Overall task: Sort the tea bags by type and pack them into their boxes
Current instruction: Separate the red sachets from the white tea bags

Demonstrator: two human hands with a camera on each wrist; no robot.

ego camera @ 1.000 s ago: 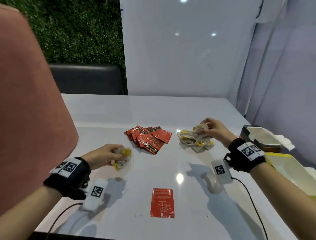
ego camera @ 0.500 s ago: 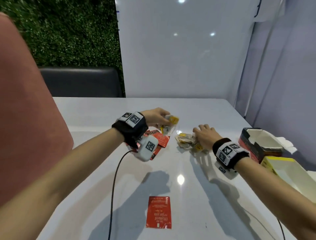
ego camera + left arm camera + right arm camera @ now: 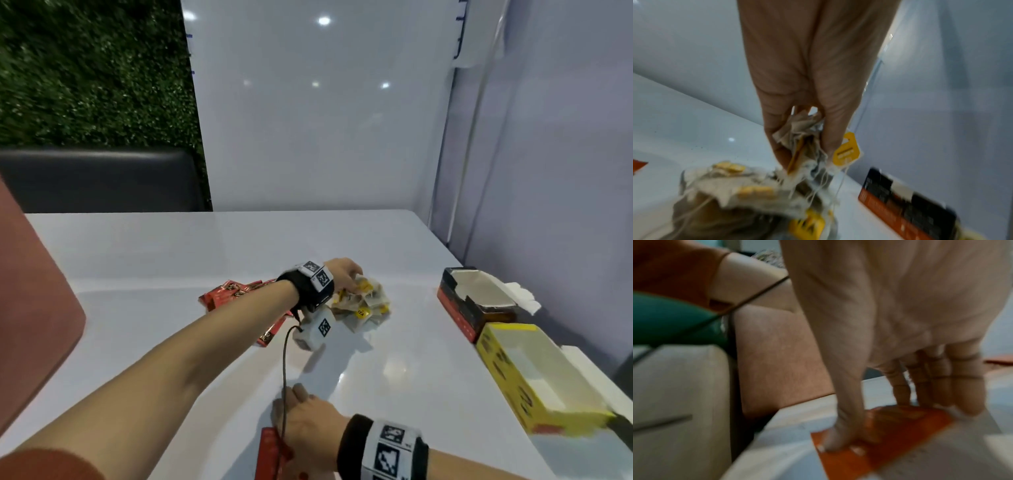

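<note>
Over the loose pile of yellow-tag tea bags (image 3: 363,305) (image 3: 731,186) at mid-table, my left hand (image 3: 342,277) (image 3: 805,155) pinches a few of the same tea bags (image 3: 803,134), one yellow tag (image 3: 846,152) dangling. Left of the pile lies a heap of red sachets (image 3: 233,291), partly hidden by my forearm. Near the front edge a single red sachet (image 3: 270,452) (image 3: 890,434) lies flat. My right hand (image 3: 301,418) (image 3: 885,423) arches over it, thumb and fingertips set on opposite sides.
An open red-and-black box (image 3: 459,308) (image 3: 906,209) and an open yellow box (image 3: 507,377) stand along the right edge of the white table (image 3: 171,274). A pink chair back (image 3: 34,308) rises at the left. A cable (image 3: 284,370) hangs from my left wrist.
My left hand carried its tea bags from the left side across to the yellow-tag pile. My right hand left that pile and came back to the lone red sachet at the front.
</note>
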